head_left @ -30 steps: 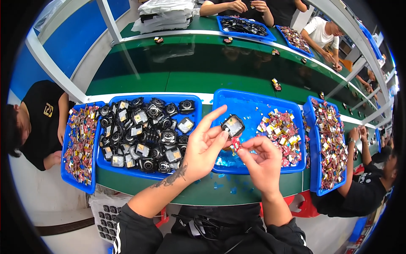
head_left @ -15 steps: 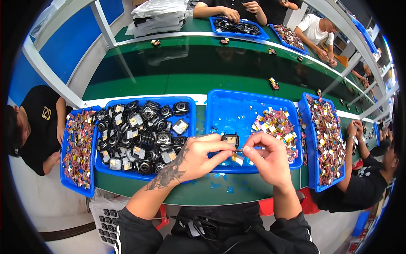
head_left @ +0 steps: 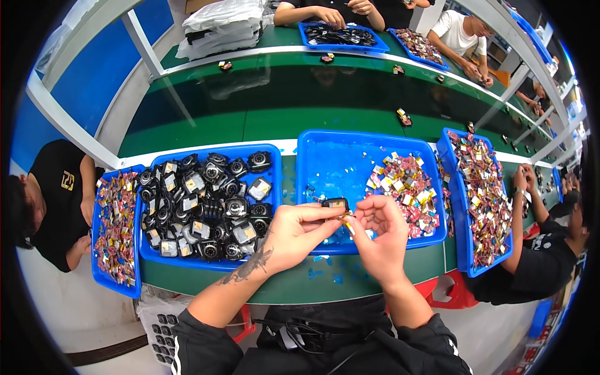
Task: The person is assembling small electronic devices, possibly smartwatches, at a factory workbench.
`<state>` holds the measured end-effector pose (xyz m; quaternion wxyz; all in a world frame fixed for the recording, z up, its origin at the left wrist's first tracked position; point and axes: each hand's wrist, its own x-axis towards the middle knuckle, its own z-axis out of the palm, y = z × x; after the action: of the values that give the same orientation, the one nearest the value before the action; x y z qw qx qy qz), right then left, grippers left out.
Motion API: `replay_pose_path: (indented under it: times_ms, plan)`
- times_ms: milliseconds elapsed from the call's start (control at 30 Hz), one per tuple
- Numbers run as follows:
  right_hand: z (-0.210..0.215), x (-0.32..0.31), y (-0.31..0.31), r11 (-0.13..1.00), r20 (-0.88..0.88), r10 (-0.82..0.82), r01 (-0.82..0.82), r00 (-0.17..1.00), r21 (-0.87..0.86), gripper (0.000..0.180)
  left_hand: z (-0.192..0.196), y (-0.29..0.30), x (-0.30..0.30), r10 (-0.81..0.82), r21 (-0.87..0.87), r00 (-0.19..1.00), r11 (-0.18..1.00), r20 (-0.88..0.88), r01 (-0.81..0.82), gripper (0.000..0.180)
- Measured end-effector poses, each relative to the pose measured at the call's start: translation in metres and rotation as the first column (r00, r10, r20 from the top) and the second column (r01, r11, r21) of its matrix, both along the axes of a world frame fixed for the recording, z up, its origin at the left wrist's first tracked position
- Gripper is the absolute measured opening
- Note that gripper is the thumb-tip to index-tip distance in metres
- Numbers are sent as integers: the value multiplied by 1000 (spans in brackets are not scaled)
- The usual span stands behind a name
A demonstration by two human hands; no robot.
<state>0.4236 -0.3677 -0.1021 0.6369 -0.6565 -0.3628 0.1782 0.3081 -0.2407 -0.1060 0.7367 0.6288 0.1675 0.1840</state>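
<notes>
My left hand (head_left: pixel 294 234) pinches a black watch case (head_left: pixel 337 204) between thumb and forefinger, above the near edge of a blue tray (head_left: pixel 325 250). A pale, gold-marked panel shows on the case. From the right, my right hand (head_left: pixel 382 240) meets it with curled fingers, its thumb and fingertips close to a tiny yellow and white piece at the case's lower side. What exactly those fingertips grip is too small to make out. Small pink, white and yellow electronic parts (head_left: pixel 406 194) lie heaped in the tray's right half, with blue film scraps around its left half.
On the left, another blue tray (head_left: pixel 275 164) is full of black watch cases (head_left: pixel 237 207). Trays of small parts stand at far left (head_left: pixel 115 219) and right (head_left: pixel 478 200). Beyond runs a green conveyor (head_left: pixel 262 122) with scattered parts. Co-workers sit on both sides and opposite.
My right forefinger has lifted away from its pinch, and the hand has turned more open. The watch case shows more clearly in my left hand. The whole view has shifted slightly.
</notes>
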Motion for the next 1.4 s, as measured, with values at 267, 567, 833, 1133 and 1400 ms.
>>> replay_pose_path:
  times_ms: [267, 567, 833, 1133, 1400]
  plan:
    - [-9, -5, 2, 978, -236, -63, 107, 970, 177, 19, -3, -8, 3, 21, -52, 996, 999, 92, -17, 38]
    - [-8, -7, 2, 987, -90, -127, 135, 988, 93, 23, -13, -9, 4, 20, 15, 992, 1000, 123, -22, 35]
    - [-17, -5, 7, 983, 229, -185, 185, 956, 24, 33, -11, -17, 7, 80, -164, 983, 985, 165, -52, 47]
    - [6, 81, 77, 968, 230, 157, -104, 960, -228, 43, 0, 43, -6, 487, 968, 873, 203, 29, -145, 19]
    - [-47, 223, 185, 743, 426, -4, 287, 905, -604, 65, -36, 80, -32, 598, 994, 798, -20, -74, 107, 31]
